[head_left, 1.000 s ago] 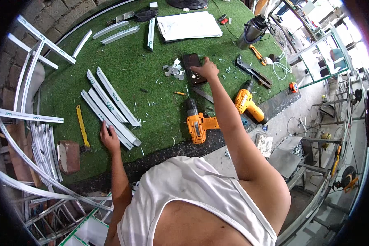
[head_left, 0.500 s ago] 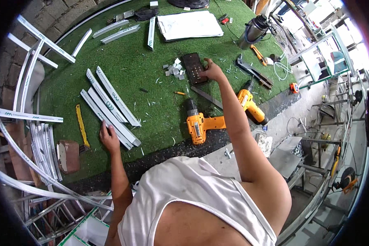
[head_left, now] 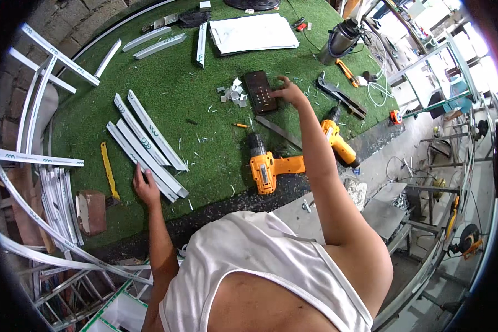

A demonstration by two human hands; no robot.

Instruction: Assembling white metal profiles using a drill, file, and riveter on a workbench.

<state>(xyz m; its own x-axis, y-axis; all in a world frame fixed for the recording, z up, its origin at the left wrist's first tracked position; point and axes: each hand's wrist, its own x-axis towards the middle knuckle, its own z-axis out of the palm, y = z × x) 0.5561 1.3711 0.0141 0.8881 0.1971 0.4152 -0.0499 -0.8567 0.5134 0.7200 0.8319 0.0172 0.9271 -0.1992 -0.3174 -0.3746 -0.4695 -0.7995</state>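
A dark phone (head_left: 258, 83) lies flat on the green turf-covered table, with rows of small keys lit on its screen. My right hand (head_left: 291, 93) is at the phone's right edge, one digit reaching onto the screen and the other fingers apart. My left hand (head_left: 146, 185) rests against the near end of a white metal profile (head_left: 141, 160), fingers stretched along its edge and not wrapped round it. More white profiles (head_left: 156, 133) with green marks lie beside it, roughly parallel.
Small metal offcuts (head_left: 235, 93) sit left of the phone. Two yellow cordless drills (head_left: 264, 169), a metal strip (head_left: 279, 131), a yellow hacksaw blade-like tool (head_left: 109, 171), white sheets (head_left: 254, 34), a steel flask (head_left: 337, 41) and a tape measure (head_left: 395, 117) share the table.
My right hand has shifted slightly, its digit now higher on the phone's right side. The phone's keys show more clearly. My left hand stays against the profile.
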